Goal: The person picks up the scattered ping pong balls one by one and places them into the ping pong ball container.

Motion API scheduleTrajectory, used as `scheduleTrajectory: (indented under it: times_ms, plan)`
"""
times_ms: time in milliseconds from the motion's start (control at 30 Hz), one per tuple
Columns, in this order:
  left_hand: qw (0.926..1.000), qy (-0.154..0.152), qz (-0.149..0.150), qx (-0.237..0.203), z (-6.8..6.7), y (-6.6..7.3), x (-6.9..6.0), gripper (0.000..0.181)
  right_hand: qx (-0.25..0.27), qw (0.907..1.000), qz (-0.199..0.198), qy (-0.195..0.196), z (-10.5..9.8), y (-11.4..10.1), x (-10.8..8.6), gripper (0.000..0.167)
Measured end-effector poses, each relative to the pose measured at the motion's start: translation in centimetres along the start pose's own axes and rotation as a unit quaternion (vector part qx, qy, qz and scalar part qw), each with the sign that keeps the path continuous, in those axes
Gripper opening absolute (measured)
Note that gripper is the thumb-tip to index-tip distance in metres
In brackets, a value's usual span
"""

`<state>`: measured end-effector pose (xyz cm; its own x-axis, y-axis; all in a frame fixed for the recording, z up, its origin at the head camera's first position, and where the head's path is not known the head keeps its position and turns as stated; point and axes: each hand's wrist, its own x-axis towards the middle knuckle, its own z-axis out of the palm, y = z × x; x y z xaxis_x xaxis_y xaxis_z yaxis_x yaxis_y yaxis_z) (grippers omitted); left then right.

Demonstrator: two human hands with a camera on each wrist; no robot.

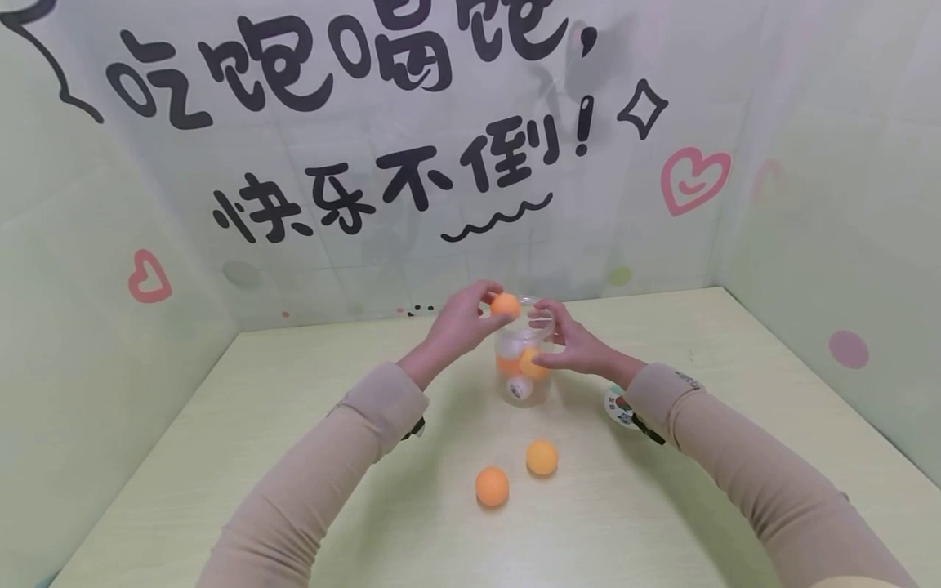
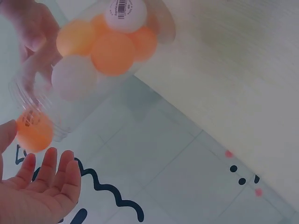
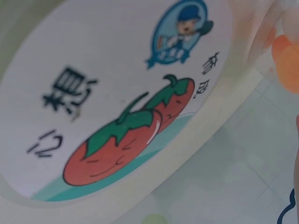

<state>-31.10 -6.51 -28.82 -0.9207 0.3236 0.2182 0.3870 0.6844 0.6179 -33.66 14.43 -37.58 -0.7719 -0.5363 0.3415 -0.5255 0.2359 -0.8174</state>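
Observation:
A clear plastic jar (image 1: 524, 395) stands on the table with several orange and white ping-pong balls inside, one white ball (image 2: 125, 14) bearing a printed mark. My right hand (image 1: 582, 347) grips the jar from its right side, fingers near the rim and thumb on the wall. At the jar's open mouth, my left hand (image 1: 467, 314) holds an orange ping-pong ball (image 1: 505, 306) between thumb and fingers. The left wrist view shows printing on this held ball (image 2: 35, 131), right by the threaded rim. Little of the right hand shows in the right wrist view.
Two loose orange balls, one nearer (image 1: 492, 487) and one farther (image 1: 541, 457), lie on the table in front of the jar. A round lid (image 1: 620, 407) with tomato pictures lies beneath the right wrist. Printed wall sheets border the table (image 1: 294, 425) at back and sides.

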Motion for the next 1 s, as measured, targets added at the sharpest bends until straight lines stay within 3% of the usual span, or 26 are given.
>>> scheduleTrajectory:
  times_ms: [167,600,767,1000]
  plan:
    - [0.9999,-0.005,-0.013,0.007,0.1,-0.3,-0.1,0.046,-0.006,0.9999,0.015,0.0,0.0,-0.1,0.0,0.075]
    - [0.9998,-0.001,-0.021,0.005,-0.7,-1.1,-1.2,0.043,-0.012,0.9999,-0.002,0.006,0.0,0.1,-0.1,0.074]
    - [0.9995,-0.012,-0.026,0.015,-0.6,-1.4,-2.5,0.036,-0.009,0.9999,-0.002,0.007,0.1,0.1,-0.1,0.074]
    - [0.997,-0.065,-0.036,0.023,0.2,-1.6,-5.3,0.035,-0.006,0.9999,0.008,0.008,0.2,-0.1,-0.1,0.073]
